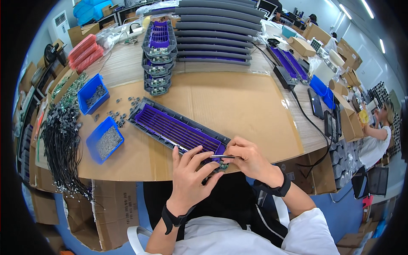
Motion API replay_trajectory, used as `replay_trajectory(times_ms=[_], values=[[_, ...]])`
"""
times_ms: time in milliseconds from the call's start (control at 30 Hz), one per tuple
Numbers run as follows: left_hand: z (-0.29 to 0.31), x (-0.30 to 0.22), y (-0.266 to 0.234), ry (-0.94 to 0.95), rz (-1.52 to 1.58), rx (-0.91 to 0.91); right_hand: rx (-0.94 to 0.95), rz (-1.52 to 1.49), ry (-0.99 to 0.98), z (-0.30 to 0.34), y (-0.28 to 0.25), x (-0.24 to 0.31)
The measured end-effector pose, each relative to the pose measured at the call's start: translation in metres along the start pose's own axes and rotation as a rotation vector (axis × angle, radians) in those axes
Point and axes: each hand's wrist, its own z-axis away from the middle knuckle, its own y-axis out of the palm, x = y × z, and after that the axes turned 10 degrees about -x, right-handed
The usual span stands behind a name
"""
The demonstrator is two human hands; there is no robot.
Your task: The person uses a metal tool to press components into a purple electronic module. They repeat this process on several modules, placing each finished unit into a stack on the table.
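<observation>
A long grey housing with a purple slatted inside [180, 126] lies slanted across the cardboard sheet, its near right end at the table's front edge. My right hand [250, 160] pinches a thin metal tool, seemingly tweezers [226, 156], pointing left over that end. Beneath the tool sits a small green circuit board [223, 166], partly hidden by fingers. My left hand [190, 183] rests at the housing's near side, fingers stretched out and spread, the fingertips on its end and close to the tool's tip. Exactly what the tool touches is too small to tell.
Left of the housing stand a blue bin of dark parts [94, 95] and a blue bin of small grey pieces [108, 142], with loose round parts [117, 117] nearby. Black cables [63, 144] hang over the left edge. Stacked housings [216, 32] stand behind; a power adapter [284, 77] lies right.
</observation>
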Motion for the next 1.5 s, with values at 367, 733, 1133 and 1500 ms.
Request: replay_trajectory(times_ms=[367, 733, 1133, 1500], values=[[-0.001, -0.001, 0.001, 0.019, -0.052, 0.036, -0.037, 0.041, -0.045, 0.0, 0.003, 0.0], [-0.001, 0.003, 0.0, 0.084, -0.104, 0.089, -0.088, 0.036, 0.026, 0.001, -0.011, 0.017], [-0.002, 0.005, 0.003, 0.106, -0.161, 0.122, 0.051, 0.531, 0.072, 0.046, -0.009, 0.034], [0.003, 0.005, 0.005, 0.181, -0.235, 0.131, 0.115, 0.629, -0.013, 0.054, -0.001, 0.032]])
